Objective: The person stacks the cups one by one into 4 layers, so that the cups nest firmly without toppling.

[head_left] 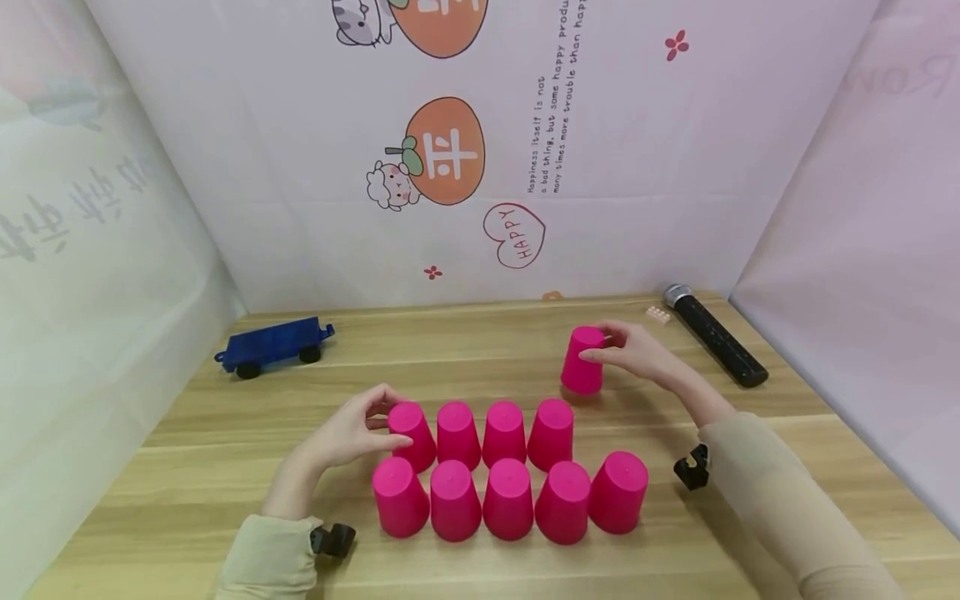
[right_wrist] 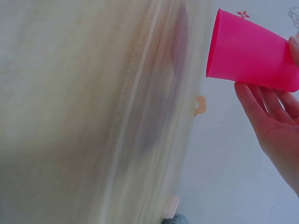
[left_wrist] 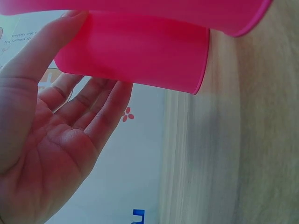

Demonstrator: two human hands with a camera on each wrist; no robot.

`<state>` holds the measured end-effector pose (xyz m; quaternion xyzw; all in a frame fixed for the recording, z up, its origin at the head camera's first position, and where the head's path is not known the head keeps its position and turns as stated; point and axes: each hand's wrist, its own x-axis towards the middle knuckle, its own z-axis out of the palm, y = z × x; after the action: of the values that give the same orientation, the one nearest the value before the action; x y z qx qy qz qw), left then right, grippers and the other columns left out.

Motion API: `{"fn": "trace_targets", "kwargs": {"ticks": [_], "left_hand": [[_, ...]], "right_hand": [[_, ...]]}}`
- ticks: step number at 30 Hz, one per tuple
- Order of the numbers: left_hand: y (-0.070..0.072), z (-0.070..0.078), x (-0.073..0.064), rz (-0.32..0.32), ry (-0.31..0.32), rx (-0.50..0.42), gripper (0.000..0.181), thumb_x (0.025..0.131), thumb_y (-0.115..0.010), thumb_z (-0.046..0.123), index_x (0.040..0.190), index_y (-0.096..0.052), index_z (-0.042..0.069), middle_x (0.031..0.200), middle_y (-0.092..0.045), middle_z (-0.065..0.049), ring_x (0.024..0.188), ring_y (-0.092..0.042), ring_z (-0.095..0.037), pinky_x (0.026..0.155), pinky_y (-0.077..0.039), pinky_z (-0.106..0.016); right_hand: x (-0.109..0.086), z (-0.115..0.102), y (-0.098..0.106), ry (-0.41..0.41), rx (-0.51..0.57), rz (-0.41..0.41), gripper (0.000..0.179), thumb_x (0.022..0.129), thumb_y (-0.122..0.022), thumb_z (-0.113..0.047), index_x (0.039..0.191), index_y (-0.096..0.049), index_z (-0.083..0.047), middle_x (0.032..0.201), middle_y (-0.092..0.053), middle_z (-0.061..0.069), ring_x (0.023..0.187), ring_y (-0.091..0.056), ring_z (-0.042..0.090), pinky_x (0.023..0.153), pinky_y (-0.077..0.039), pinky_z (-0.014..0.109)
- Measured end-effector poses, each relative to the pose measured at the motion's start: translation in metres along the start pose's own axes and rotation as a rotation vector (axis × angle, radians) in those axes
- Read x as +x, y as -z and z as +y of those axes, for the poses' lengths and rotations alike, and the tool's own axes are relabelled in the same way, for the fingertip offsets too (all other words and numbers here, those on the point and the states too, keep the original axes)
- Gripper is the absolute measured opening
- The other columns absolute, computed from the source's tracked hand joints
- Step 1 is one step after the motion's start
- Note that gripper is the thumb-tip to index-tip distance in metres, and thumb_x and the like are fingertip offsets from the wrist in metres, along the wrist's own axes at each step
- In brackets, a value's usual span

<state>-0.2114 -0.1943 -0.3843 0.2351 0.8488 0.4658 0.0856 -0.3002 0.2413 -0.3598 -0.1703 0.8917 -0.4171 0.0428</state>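
Note:
In the head view, upside-down pink cups stand in two rows, the front row [head_left: 509, 500] nearer me and the back row [head_left: 504, 437] just behind it. My left hand [head_left: 348, 429] holds the leftmost back-row cup [head_left: 412, 437], thumb on the near side and fingers behind. The left wrist view shows that cup [left_wrist: 135, 51] between thumb and fingers, below part of another cup [left_wrist: 154, 11]. Behind the rows on the right, my right hand [head_left: 637, 354] grips a single pink cup [head_left: 582, 362], mouth down. The right wrist view shows this cup [right_wrist: 252, 53] raised off the table.
At the back left of the wooden table [head_left: 187, 492] stands a blue toy wagon [head_left: 273, 343] with black wheels. A black microphone [head_left: 716, 337] lies at the back right beside a small pale studded block [head_left: 657, 314]. Printed white sheets [head_left: 300, 167] wall the back and sides.

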Motion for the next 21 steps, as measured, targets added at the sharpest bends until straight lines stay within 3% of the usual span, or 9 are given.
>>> {"fn": "trace_targets", "kwargs": {"ticks": [5, 13, 21], "left_hand": [[0.0, 0.001, 0.0, 0.005, -0.002, -0.004, 0.043, 0.078, -0.077, 0.023, 0.112, -0.054, 0.009, 0.109, -0.063, -0.007, 0.104, -0.059, -0.023, 0.094, -0.052, -0.04], [0.0, 0.0, 0.0, 0.008, 0.003, -0.003, 0.044, 0.078, -0.077, 0.022, 0.112, -0.054, 0.008, 0.108, -0.063, -0.008, 0.105, -0.059, -0.024, 0.093, -0.052, -0.041], [-0.001, 0.002, 0.0, 0.007, 0.004, -0.005, 0.043, 0.078, -0.077, 0.023, 0.111, -0.054, 0.008, 0.108, -0.063, -0.008, 0.104, -0.059, -0.024, 0.093, -0.052, -0.042]], "right_hand": [[0.013, -0.003, -0.008, 0.034, -0.045, -0.018, 0.055, 0.083, -0.071, -0.031, 0.127, -0.055, -0.002, 0.114, -0.065, 0.017, 0.105, -0.063, 0.028, 0.084, -0.053, 0.03], [0.029, -0.004, -0.023, 0.078, -0.013, -0.036, 0.052, 0.081, -0.074, -0.023, 0.124, -0.057, 0.0, 0.109, -0.066, 0.017, 0.098, -0.064, 0.026, 0.079, -0.051, 0.024], [0.038, -0.017, -0.039, 0.126, 0.008, -0.109, 0.049, 0.081, -0.074, -0.022, 0.122, -0.057, -0.002, 0.112, -0.065, 0.015, 0.1, -0.063, 0.026, 0.088, -0.053, 0.036]]}}
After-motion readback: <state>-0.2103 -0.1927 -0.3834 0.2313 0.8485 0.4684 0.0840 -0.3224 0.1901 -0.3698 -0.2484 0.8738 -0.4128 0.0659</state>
